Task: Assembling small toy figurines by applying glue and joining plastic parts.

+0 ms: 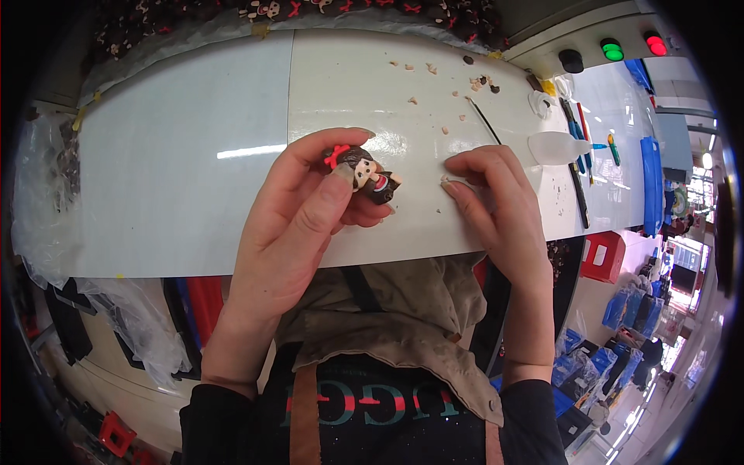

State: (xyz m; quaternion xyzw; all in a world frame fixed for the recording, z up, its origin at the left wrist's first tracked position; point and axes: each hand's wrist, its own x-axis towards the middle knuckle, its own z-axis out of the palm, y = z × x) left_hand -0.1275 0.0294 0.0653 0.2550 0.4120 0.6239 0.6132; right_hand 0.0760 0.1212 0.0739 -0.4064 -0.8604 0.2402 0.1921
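A small painted figurine of a girl (379,184) with dark hair, a red bow and dark clothes rests in my left hand (291,213). My left thumb presses on its head while the fingers wrap behind it, hiding its back. To the right of the figurine, my right hand (500,198) hovers low over the white worktable (372,240). Its thumb and forefinger are bent with a gap between the tips, and I make out nothing held there. Beyond that hand lies a thin dark stick-like tool (485,121), its tip pointing away from me.
Pale scraps (431,69) and dark bits are scattered at the table's far right. A white squeeze bottle (554,148) lies at the right, beside several brushes and pens (577,132). Many figurines (310,9) line the back. Green (611,49) and red buttons (656,43) sit at upper right.
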